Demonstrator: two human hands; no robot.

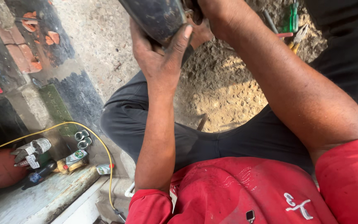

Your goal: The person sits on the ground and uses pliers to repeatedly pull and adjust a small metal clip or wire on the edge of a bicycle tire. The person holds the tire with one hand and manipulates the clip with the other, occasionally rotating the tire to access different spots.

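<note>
The left hand (162, 54) grips a dark, rounded metal part (156, 16) from below, at the far edge of the view, with the palm cupped under its lower side and the thumb laid across its right face. The right hand (212, 14) reaches over the top right end of the same part; only the wrist and the back of the hand show, so whether its fingers are closed on anything cannot be told.

The part is held up in the air above sandy ground (224, 95), well clear of the person's dark trousers (154, 124). Its long axis appears to run from far left to near right, with the rounded, worn end pointing down toward the left palm. The far end is cut off by the frame.

Judged from this grip, the step in hand is steadying the part with the left hand while the right works at its upper end. The next move calls for a firm, unmoving support from below so the upper end stays accessible.

Pliers (298, 37) and a green-handled screwdriver (291, 16) lie on the ground to the far right. Small bottles (76, 157) and a yellow cable (63, 124) sit near left.
</note>
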